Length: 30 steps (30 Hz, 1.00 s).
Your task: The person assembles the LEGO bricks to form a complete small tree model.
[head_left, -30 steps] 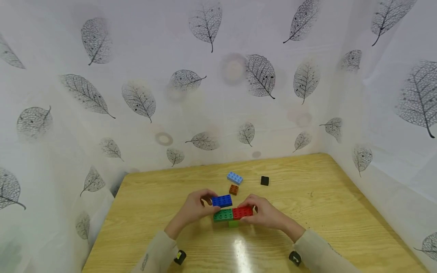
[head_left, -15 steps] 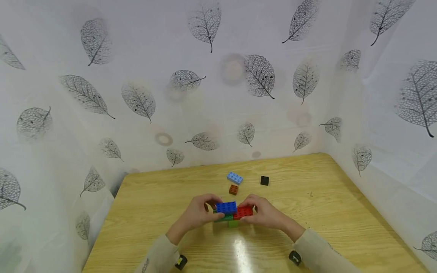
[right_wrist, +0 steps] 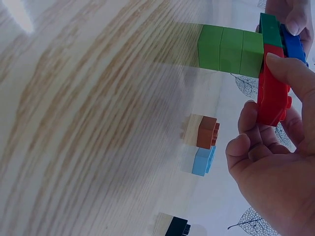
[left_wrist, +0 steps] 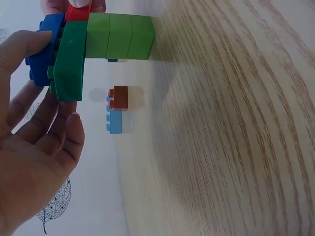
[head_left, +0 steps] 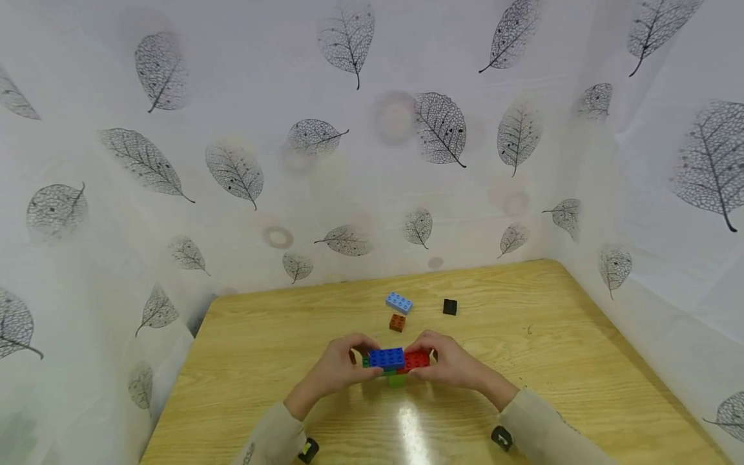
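A blue toy building brick (head_left: 386, 358), pinched between thumb and fingers of my left hand (head_left: 340, 365), lies over the studs of a dark green brick (left_wrist: 70, 64). It reaches right to the edge of a red brick (right_wrist: 272, 101) and sits slightly tilted in the left wrist view. Green and red stand end to end on a column of light green bricks (left_wrist: 120, 37). Thumb and fingers of my right hand (head_left: 450, 366) grip the red brick from its free end. Most of the dark green brick's top is hidden by the blue one.
Behind the stack on the wooden table (head_left: 261, 349) lie a brown brick (head_left: 397, 323) and a light blue brick (head_left: 399, 303). A black brick (head_left: 450, 307) is farther right. A leaf-patterned curtain (head_left: 372, 194) closes off the back and sides.
My left hand has brought the blue brick right and nearer to me, from behind the dark green brick to on top of it. My right hand keeps its grip on the red brick.
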Available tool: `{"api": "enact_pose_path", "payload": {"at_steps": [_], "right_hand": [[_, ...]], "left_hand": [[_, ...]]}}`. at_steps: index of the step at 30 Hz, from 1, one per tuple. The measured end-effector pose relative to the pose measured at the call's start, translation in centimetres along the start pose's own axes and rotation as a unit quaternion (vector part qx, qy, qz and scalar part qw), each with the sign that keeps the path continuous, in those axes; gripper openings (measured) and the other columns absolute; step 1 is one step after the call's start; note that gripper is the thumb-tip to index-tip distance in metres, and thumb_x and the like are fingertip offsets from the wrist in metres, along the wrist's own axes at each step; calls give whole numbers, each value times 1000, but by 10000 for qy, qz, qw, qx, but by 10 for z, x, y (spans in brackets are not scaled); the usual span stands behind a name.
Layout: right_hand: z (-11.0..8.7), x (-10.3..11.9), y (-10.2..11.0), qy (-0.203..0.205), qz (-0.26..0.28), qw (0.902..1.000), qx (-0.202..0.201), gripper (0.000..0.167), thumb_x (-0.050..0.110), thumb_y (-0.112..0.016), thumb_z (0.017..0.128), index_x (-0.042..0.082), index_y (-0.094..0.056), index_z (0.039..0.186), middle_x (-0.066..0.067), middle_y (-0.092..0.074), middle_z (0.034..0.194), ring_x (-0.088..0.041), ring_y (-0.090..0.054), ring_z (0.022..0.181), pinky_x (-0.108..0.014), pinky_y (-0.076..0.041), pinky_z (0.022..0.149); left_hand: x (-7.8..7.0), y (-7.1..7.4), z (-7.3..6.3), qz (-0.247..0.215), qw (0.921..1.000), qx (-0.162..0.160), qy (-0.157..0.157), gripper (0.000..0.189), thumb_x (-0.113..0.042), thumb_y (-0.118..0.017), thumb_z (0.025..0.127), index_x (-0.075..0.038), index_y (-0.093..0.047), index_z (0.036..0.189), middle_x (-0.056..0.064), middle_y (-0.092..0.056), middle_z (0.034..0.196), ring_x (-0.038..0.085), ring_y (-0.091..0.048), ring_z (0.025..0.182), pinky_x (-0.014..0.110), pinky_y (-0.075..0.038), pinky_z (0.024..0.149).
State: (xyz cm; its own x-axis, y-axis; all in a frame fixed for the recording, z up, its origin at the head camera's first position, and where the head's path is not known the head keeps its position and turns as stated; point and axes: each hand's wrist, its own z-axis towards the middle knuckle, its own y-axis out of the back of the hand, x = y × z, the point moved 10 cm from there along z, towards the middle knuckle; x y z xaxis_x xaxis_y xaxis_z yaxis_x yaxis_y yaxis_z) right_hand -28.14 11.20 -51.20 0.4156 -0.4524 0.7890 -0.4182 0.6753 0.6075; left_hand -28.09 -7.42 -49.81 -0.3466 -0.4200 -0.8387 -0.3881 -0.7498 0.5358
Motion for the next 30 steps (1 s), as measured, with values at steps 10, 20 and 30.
{"api": "enact_pose_path", "payload": {"at_steps": [10,20,30], "right_hand": [[0,4,2,1,15,10000,13,33,33,-82,93,20,-75,122,3,-65,111,-9,-51,92,-24,-45,75],[0,6,0,-61,-92,9999,5,34,31,-83,92,18,-74,122,3,-65,111,-9,-53,93,-26,-48,78],[4,24,-10,272,-94,9996,-15,54,42,-75,98,12,-65,142,-2,-68,128,-17,-63,109,-29,-53,89]], "left_hand": [[4,-9,2,-669,9971,347,104,29,-21,-82,93,-11,-69,116,10,-71,119,16,-69,98,26,-58,81],[6,-11,1,-613,9967,468,252,27,-23,-83,93,-11,-68,113,9,-71,119,15,-68,94,24,-57,81],[6,-12,2,-620,9966,507,175,25,-23,-81,94,-10,-67,110,10,-70,118,14,-69,93,25,-57,79]]}}
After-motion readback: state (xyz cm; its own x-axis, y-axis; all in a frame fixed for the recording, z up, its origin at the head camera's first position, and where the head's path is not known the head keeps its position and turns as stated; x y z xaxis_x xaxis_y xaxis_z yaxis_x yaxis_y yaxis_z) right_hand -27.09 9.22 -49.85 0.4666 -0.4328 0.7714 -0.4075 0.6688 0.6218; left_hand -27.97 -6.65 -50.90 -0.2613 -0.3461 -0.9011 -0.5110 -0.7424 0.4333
